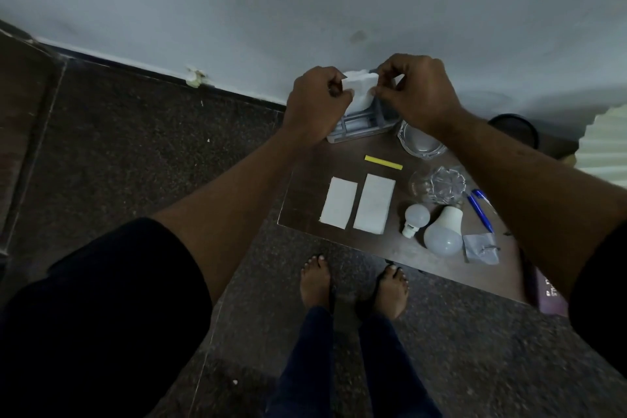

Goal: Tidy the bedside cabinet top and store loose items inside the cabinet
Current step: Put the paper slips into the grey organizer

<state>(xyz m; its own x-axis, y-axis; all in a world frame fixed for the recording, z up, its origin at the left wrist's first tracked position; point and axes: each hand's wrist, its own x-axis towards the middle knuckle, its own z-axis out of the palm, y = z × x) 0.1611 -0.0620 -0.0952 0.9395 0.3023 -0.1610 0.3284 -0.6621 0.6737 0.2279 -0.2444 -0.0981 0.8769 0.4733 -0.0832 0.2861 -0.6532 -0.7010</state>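
Note:
Both hands hold a white tissue (360,83) above a grey tissue holder (359,124) at the back of the dark wooden cabinet top (312,193). My left hand (314,102) pinches its left edge, and my right hand (415,92) pinches its right edge. More white tissue sits in the holder below. Two folded white tissues (339,203) (374,203) lie flat side by side, with a yellow strip (383,162) behind them. Two white bulbs, a small one (415,218) and a large one (444,231), lie to the right.
Two glass bowls (419,142) (439,185), two blue pens (480,209) and a crumpled grey wrapper (480,248) lie on the right side. A purple item (549,292) sits at the right corner. A dark round bin (515,129) stands by the wall. My bare feet (353,285) stand before the cabinet.

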